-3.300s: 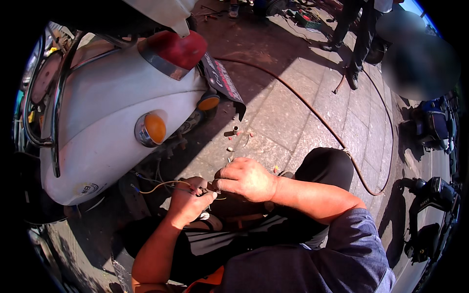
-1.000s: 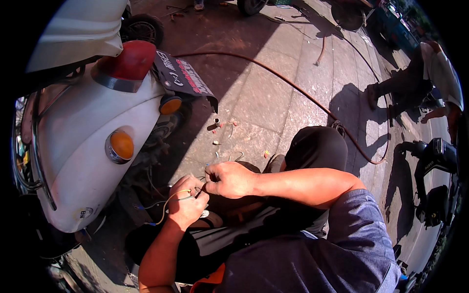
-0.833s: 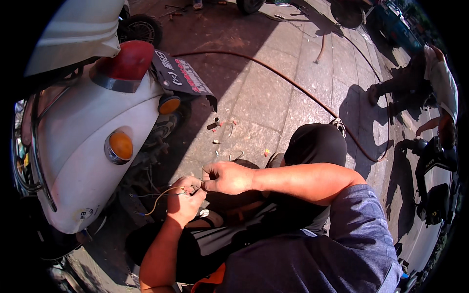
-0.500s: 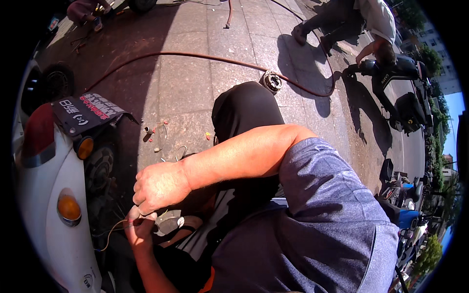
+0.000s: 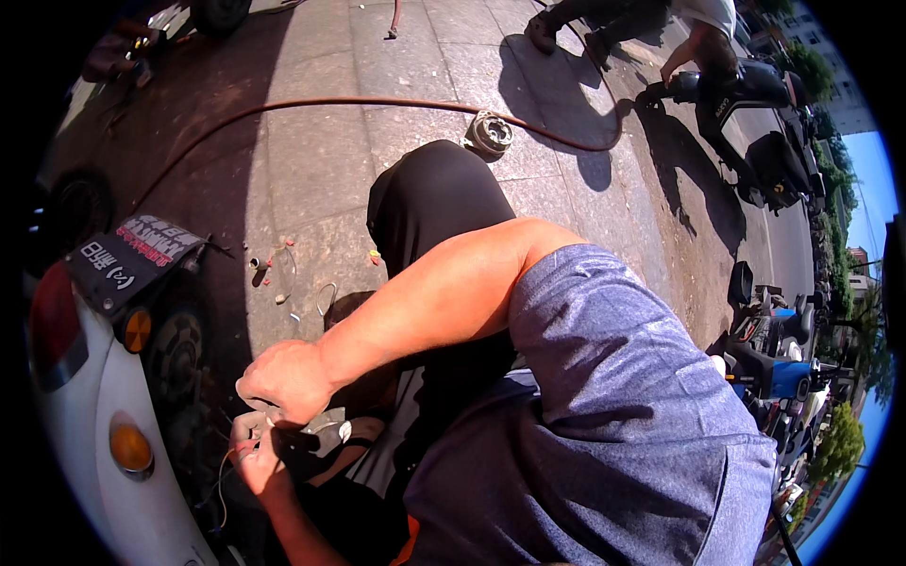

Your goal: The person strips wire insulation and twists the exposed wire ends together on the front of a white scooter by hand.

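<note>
a thin, flexible, yellowish plastic-coated wire [image 5: 222, 486] shows between seven and eight o'clock of the view's centre, slim as a cord and slack rather than taut. it comes off the fingers of the left hand [image 5: 260, 460] at about nine o'clock, bends over in a small arc, then hangs toward six o'clock, bowed slightly outward. its visible tail sits at about seven o'clock from that hand, where it fades into dark shade, so its far tip cannot be told. the stretch inside the grip is hidden by the fingers and the right hand [image 5: 288, 379] just above.
</note>
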Available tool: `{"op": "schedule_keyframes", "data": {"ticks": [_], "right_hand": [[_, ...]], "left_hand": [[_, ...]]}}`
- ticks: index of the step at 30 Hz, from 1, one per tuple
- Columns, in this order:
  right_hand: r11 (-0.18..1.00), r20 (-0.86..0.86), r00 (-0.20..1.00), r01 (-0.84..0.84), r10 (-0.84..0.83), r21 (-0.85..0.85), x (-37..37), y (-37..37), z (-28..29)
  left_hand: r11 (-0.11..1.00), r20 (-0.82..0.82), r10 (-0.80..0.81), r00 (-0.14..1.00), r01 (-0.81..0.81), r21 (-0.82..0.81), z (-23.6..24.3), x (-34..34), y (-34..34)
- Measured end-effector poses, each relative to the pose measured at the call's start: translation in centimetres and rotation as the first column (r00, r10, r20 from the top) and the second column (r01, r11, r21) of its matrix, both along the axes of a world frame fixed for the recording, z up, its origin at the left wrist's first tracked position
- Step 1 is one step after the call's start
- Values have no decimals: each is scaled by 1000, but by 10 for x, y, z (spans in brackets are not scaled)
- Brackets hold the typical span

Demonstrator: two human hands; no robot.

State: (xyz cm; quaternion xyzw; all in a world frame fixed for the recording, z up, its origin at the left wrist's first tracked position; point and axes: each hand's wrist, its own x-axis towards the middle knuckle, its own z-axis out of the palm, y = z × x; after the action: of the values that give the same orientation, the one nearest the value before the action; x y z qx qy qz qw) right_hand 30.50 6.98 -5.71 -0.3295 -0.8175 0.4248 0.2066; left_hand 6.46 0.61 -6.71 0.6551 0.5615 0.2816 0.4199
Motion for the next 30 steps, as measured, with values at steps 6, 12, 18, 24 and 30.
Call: {"op": "schedule_keyframes", "data": {"ticks": [6,12,18,24,30], "right_hand": [[986,-154,983,80,-103,-149,1,-4,1],[986,-164,978,141,-126,83,1,12,5],[971,-179,977,146,-112,192,-7,7,4],[972,-185,980,111,-73,207,-9,10,7],[969,-143,989,73,-40,236,-5,14,14]], "left_hand": [[966,247,212,945,-165,-197,15,19,5],[918,452,341,824,-189,-348,40,45,2],[898,430,385,816,-224,-379,36,37,1],[915,400,359,843,-235,-327,41,32,-2],[898,388,388,836,-248,-363,47,39,-3]]}}
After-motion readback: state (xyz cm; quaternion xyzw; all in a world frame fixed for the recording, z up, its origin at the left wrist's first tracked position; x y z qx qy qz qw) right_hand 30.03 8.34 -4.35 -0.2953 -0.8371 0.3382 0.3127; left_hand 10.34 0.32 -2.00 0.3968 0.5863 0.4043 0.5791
